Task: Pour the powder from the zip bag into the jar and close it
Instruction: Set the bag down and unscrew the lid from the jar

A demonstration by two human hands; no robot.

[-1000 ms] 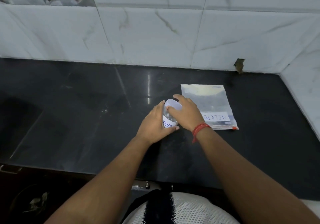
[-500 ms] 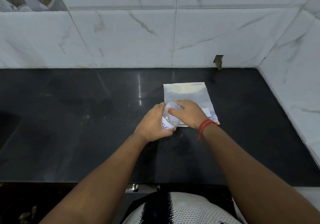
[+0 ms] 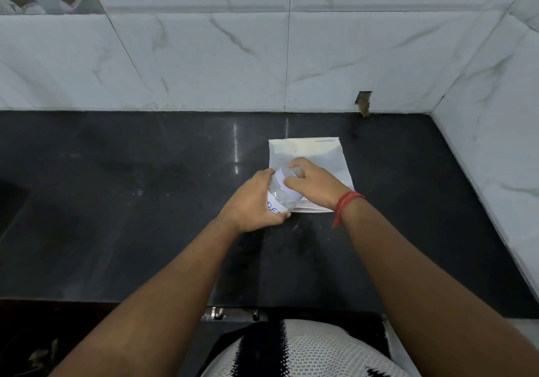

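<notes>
my left hand wraps the jar body, tilted on the tabletop just beside the zip bag. right hand fingers closed round the lid; brace the body firm, twist only the lid, probably unscrewing.

Counts: 1 clear jar, with 1 white lid and 1 label with blue lettering. 1 zip bag, flat. 2 hands in view: left hand, right hand. 1 red thread band on the right wrist. 1 black countertop. 2 tiled walls: back wall, side wall. 1 chipped gap in the back tiles. 2 small metal hooks under the counter edge.
</notes>
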